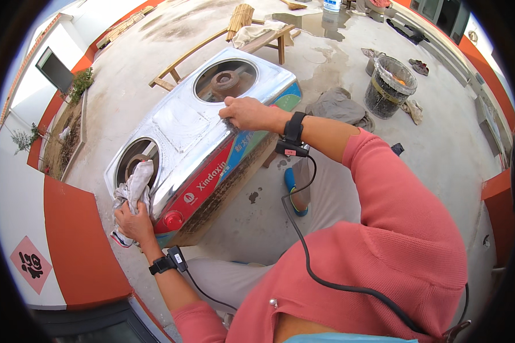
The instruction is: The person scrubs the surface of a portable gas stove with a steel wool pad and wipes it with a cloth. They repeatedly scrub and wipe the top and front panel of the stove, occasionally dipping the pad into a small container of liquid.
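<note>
Before me a two-burner gas stove [184, 124] stands at a slant, with a shiny metal top and a printed red, blue and green front. My left hand [134, 223] grips a crumpled white cloth [138, 182] at the stove's left end, and part of the cloth lies over the left burner opening. A brown burner [225, 80] shows inside the far round opening. The curled fingers of my right hand [249, 113] touch the top's front edge near that opening; whether something dark under them is held is hidden. A red knob [173, 220] sits close to my left hand.
Behind the stove is a wooden bench [266, 39] with a cloth and a bundle of thin sticks [240, 19]. A dirty bucket [390, 88] and a grey cloth [339, 107] are to the right. A black cable [298, 231] runs from my right wrist.
</note>
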A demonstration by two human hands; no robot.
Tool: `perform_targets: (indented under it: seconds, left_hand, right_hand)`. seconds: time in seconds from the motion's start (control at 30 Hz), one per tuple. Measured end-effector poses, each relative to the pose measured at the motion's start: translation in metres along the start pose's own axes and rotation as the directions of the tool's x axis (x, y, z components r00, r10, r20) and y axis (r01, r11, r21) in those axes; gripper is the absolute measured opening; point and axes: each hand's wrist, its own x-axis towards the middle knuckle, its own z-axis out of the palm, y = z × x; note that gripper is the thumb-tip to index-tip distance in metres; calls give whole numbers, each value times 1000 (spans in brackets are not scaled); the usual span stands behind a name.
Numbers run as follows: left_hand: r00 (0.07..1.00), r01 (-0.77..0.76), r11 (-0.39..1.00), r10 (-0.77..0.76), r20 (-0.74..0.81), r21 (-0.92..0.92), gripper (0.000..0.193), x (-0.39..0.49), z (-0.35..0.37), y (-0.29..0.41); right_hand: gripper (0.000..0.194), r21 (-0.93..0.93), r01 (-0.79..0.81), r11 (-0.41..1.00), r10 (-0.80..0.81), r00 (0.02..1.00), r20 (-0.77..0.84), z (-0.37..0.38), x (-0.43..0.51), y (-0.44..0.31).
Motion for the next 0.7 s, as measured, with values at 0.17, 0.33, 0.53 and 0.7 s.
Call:
perform_targets:
  seconds: [0.17,0.33,0.53,0.7]
  left_hand:
    - [997,-14,999,17,75,-33,42,-1,-20,36]
    - [976,-80,983,110,185,-163,38,7,-18,74]
    - [979,-142,978,162,124,-154,35,12,-12,71]
    - [979,-205,964,205,-18,-171,31,3,-3,73]
  right_hand:
    - [19,-164,-452,877,434,891,-135,-49,-24,109]
    - [20,-173,-438,882,430,899,-83,-41,-22,167]
    - [19,-136,-511,849,482,854,-196,-45,13,192]
    - [17,-70,-236,969,230,969,-92,-44,-11,191]
